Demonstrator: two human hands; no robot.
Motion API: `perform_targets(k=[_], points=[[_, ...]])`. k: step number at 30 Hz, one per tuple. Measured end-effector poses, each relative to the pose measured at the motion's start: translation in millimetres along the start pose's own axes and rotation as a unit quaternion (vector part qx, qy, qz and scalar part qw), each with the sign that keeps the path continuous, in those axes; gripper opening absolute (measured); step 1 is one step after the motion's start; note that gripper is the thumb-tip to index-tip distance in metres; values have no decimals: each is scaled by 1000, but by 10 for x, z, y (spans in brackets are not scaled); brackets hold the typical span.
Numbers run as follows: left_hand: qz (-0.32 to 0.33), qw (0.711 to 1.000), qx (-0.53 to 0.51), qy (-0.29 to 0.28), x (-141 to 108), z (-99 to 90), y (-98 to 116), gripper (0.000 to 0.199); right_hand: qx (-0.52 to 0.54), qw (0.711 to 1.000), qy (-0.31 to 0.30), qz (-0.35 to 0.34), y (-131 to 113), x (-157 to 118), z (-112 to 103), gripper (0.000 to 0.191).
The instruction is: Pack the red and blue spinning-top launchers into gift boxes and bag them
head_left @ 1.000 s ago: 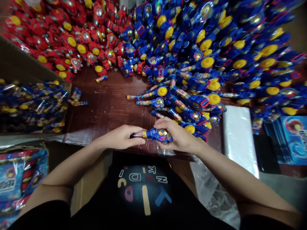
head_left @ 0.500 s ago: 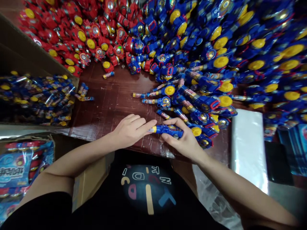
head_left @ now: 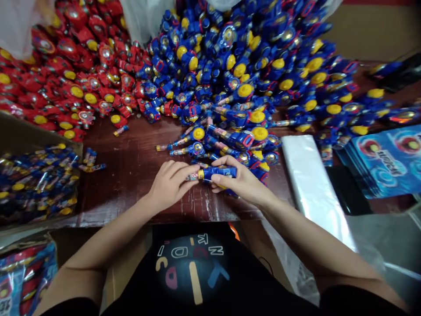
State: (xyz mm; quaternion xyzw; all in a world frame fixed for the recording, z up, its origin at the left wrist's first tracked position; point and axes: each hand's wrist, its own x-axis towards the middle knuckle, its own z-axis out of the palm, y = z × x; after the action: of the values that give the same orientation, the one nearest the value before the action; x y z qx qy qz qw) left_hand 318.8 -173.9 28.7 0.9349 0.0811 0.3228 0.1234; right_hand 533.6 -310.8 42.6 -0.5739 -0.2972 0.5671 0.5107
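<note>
In the head view, my right hand [head_left: 238, 177] is closed around a blue plastic toy [head_left: 219, 172], thumb on top and fingers behind. A small clear tube with printed wrap [head_left: 192, 176] lines up with the toy's left end, where a yellow band shows. My left hand [head_left: 169, 182] pinches this tube between thumb and fingers. Both hands are just above the near part of the brown table [head_left: 125, 175]. Right behind them lie more blue toys with tubes [head_left: 197, 149]. How deep the tube sits in the toy I cannot tell.
Red toys [head_left: 98, 79] are heaped at the back left, blue toys [head_left: 230, 57] at the back and right. A carton [head_left: 36, 131] of small tubes [head_left: 39, 180] stands left. Clear plastic bags [head_left: 305, 175] and blue printed packaging [head_left: 388, 162] lie right.
The view has tilted up and turned right, so more of the back and right shows. My hands stay together at the toy; more of the tube shows at my left fingertips.
</note>
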Motion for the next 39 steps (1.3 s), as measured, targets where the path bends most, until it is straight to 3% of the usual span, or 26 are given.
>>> perform_targets(k=[3, 5, 8, 9, 11, 13, 14, 17, 21, 24, 27, 30, 32, 34, 36, 39], points=[[-98, 987, -128, -3, 105, 67, -32, 72, -10, 999, -3, -48, -27, -96, -143, 72], [-142, 977, -156, 32, 106, 113, -46, 70, -31, 996, 12, -82, -45, -184, -251, 68], [-95, 990, -56, 83, -15, 329, -47, 93, -107, 970, 100, -194, -119, -224, -493, 60], [-52, 996, -9, 76, -65, 458, -47, 104, -147, 943, 153, -258, -158, -180, -608, 59], [24, 997, 61, 37, -126, 782, -53, 113, -230, 857, 257, -384, -242, 13, -887, 59], [28, 995, 99, -1, -95, 1133, -77, 107, -293, 786, 302, -452, -312, 313, -1202, 61], [10, 994, 110, -14, -43, 1293, -94, 106, -309, 778, 297, -459, -337, 475, -1355, 62], [-51, 990, 124, -47, 207, 1646, -132, 107, -311, 811, 253, -427, -389, 868, -1731, 67], [-56, 987, 137, -63, 547, 1897, -96, 109, -292, 840, 220, -402, -480, 1055, -1976, 79], [-58, 988, 138, -48, 726, 2042, -34, 110, -307, 839, 217, -393, -597, 1092, -2030, 98], [-46, 990, 134, -26, 833, 2136, -2, 112, -379, 808, 249, -376, -731, 1066, -2177, 113], [-20, 992, 125, -26, 841, 2134, -39, 113, -477, 737, 362, -313, -747, 769, -2589, 107], [-11, 993, 111, -39, 790, 2086, -90, 113, -508, 687, 480, -199, -603, 381, -2987, 99], [-7, 994, 99, -49, 725, 2027, -132, 110, -509, 645, 569, -35, -327, -69, -3386, 101], [-12, 994, 93, -55, 683, 1980, -143, 105, -505, 637, 571, 110, 19, -474, -3681, 104], [-33, 992, 86, -82, 688, 1951, -93, 97, -523, 665, 515, 140, 445, -850, -3842, 83]])
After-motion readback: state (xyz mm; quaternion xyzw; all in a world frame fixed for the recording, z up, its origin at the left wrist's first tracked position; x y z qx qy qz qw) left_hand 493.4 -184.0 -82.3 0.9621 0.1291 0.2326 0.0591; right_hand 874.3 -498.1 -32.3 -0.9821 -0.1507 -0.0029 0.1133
